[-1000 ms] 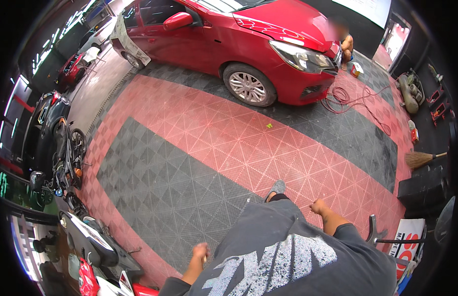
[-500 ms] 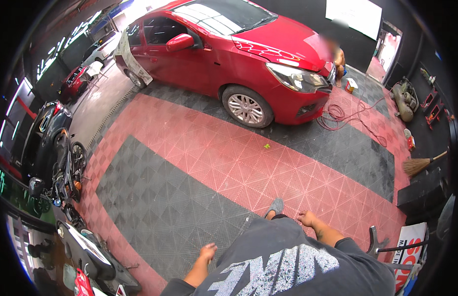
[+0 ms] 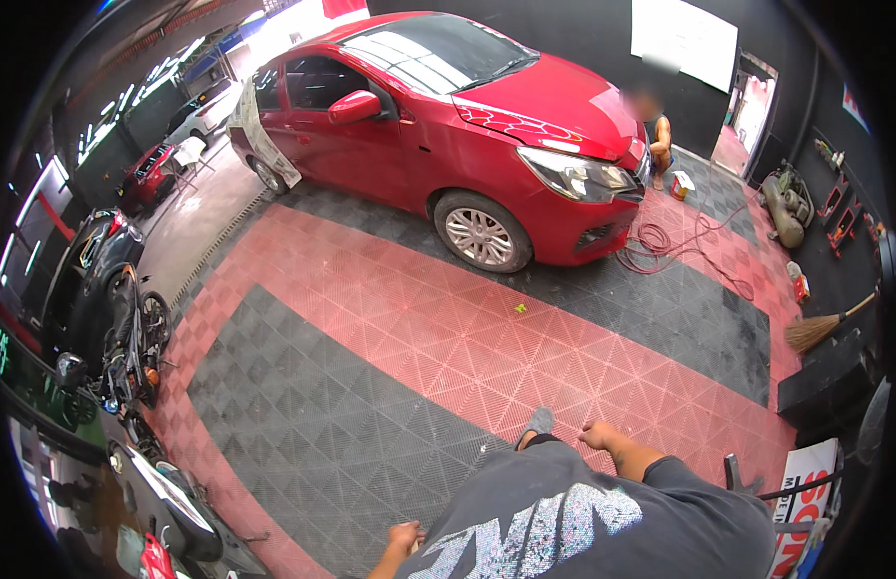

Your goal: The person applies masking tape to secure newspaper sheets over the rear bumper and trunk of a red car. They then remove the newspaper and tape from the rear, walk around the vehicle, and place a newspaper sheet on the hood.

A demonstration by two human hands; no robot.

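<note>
My left hand (image 3: 405,534) hangs low beside my dark shirt (image 3: 554,507), over the grey floor tiles. Its fingers are loosely bent and partly apart, and nothing shows in them. On the other side, my right hand (image 3: 596,434) swings forward over the red tiles, its fingers relaxed and half curled, with no object visible there either. Neither hand touches anything I can see. One grey shoe (image 3: 537,423) shows in front of me, between the two hands. Farther ahead stands a red car (image 3: 399,145), the large thing I face, well out of reach.
Another person (image 3: 659,135) crouches by the car's front, near a small tub (image 3: 680,185). A red hose (image 3: 650,253) lies coiled on the floor. Motorcycles (image 3: 129,328) line the left side. A broom (image 3: 813,331) and a black box (image 3: 824,391) stand right. Masking paper (image 3: 261,145) hangs on the car.
My left hand has dropped lower and closer to my body. My right hand stays nearly level. The view has tilted slightly upward, and more of the crouching person shows.
</note>
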